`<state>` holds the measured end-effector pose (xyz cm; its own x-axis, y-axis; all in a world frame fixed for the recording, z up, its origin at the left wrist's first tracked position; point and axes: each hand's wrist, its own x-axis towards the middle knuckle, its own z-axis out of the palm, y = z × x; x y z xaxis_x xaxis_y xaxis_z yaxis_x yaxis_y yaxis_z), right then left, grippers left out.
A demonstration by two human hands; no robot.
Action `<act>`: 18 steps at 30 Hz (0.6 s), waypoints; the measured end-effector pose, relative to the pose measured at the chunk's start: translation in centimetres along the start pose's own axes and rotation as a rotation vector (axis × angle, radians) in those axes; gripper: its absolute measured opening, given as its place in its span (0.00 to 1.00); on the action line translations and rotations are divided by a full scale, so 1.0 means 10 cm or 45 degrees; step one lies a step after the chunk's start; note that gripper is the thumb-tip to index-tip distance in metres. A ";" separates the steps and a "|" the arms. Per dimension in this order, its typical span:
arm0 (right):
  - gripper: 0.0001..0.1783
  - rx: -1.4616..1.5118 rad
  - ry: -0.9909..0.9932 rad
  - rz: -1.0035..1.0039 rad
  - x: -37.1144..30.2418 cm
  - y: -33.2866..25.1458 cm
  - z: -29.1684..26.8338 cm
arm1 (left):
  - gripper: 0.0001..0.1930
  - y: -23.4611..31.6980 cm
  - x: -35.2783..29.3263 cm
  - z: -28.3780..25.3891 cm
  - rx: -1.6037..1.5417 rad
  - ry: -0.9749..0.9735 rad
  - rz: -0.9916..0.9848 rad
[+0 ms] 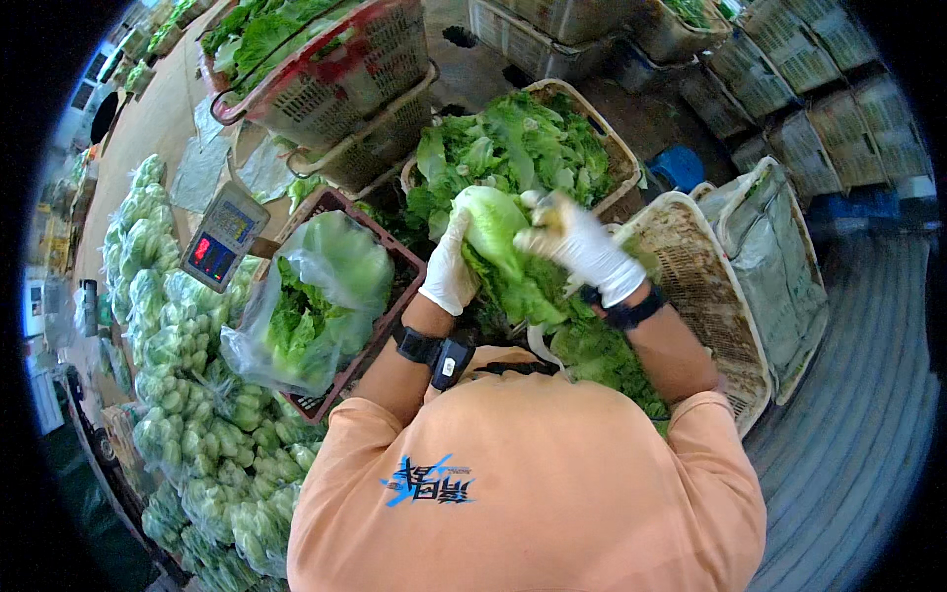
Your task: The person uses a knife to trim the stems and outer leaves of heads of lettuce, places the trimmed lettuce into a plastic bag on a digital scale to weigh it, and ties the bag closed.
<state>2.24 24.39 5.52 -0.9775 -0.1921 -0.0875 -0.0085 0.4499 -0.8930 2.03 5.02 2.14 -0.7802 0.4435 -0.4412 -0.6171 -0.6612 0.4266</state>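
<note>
My left hand (450,268), in a white glove, is closed around the side of a green lettuce head (498,232) held up in front of my chest. The pale end of the head points away from me and its leaves hang toward me. My right hand (589,253), also gloved, is beside that pale end with its fingers curled, smeared by motion. Something small and yellowish-brown shows at its fingers, too blurred to name. Just beyond both hands, loose lettuce (523,143) heaps up in a light plastic crate (623,158). More leaves (602,355) lie below my right forearm.
On the left, a clear bag of lettuce (330,286) rests in a dark red crate (330,204), beside a digital scale (225,235). Many bagged greens (187,395) pile up further left. Stacked crates (335,94) stand ahead; a dirty pale crate (705,306) leans at right.
</note>
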 end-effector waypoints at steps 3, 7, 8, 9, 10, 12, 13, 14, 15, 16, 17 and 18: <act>0.41 0.049 -0.092 0.089 -0.17 0.25 0.16 | 0.32 -0.14 0.06 0.03 0.492 0.039 0.212; 0.41 0.603 -0.164 0.254 -0.34 0.33 -0.01 | 0.28 -0.07 0.12 0.06 1.024 0.028 0.299; 0.41 0.879 -0.193 0.232 -0.38 0.38 -0.04 | 0.25 -0.07 0.17 0.02 1.121 0.004 0.344; 0.40 1.228 -0.272 0.241 -0.43 0.23 -0.09 | 0.23 -0.01 0.23 -0.09 1.300 -0.102 0.425; 0.40 1.461 -0.243 0.382 -0.53 0.32 -0.14 | 0.23 0.09 0.26 0.01 1.328 -0.155 0.428; 0.41 1.918 -0.204 0.453 -0.62 0.68 -0.12 | 0.22 0.30 0.37 0.18 1.397 -0.127 0.452; 0.41 2.087 -0.324 0.400 -0.61 0.52 -0.10 | 0.26 0.38 0.54 0.03 1.669 -0.071 0.691; 0.40 2.180 -0.280 0.352 -0.64 0.62 -0.08 | 0.30 0.45 0.73 -0.07 1.947 0.028 0.938; 0.40 2.271 -0.225 0.302 -0.64 0.68 -0.08 | 0.34 0.47 0.82 -0.02 2.118 0.215 1.036; 0.40 2.262 -0.224 0.303 -0.64 0.72 -0.10 | 0.34 0.43 0.84 0.00 2.108 0.214 1.040; 0.39 2.210 -0.208 0.299 -0.64 0.76 -0.12 | 0.37 0.35 0.85 0.02 1.839 0.020 0.998; 0.39 2.170 -0.191 0.296 -0.63 0.77 -0.11 | 0.41 0.27 0.82 0.04 1.575 -0.163 0.940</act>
<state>8.09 30.05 -0.31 -0.8983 -0.3801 -0.2205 0.4310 -0.8599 -0.2736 -6.07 7.14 0.00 -0.9167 0.3325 0.2217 0.2832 0.1491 0.9474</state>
